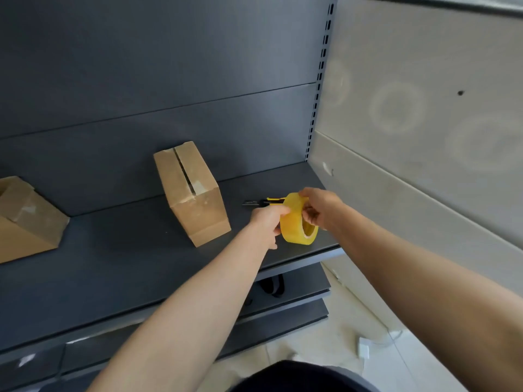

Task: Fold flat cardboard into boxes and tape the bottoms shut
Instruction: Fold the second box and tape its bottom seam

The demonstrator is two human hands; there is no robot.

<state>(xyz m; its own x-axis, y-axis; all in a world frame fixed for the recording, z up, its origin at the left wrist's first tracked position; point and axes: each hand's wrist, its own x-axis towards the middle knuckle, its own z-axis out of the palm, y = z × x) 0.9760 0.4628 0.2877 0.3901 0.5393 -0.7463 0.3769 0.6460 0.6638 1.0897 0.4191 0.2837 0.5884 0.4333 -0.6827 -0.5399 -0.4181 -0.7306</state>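
A folded cardboard box stands on the dark grey shelf, its flaps meeting at an untaped slit on top. To its right, both hands hold a yellow roll of tape just above the shelf. My left hand grips the roll's left side. My right hand curls over the top of the roll, with fingers inside its core. A second cardboard box sits at the far left, partly cut off by the frame.
A yellow and black utility knife lies on the shelf behind the tape roll. The shelf's right end meets a pale wall. Lower shelves jut out below, and a white object lies on the floor.
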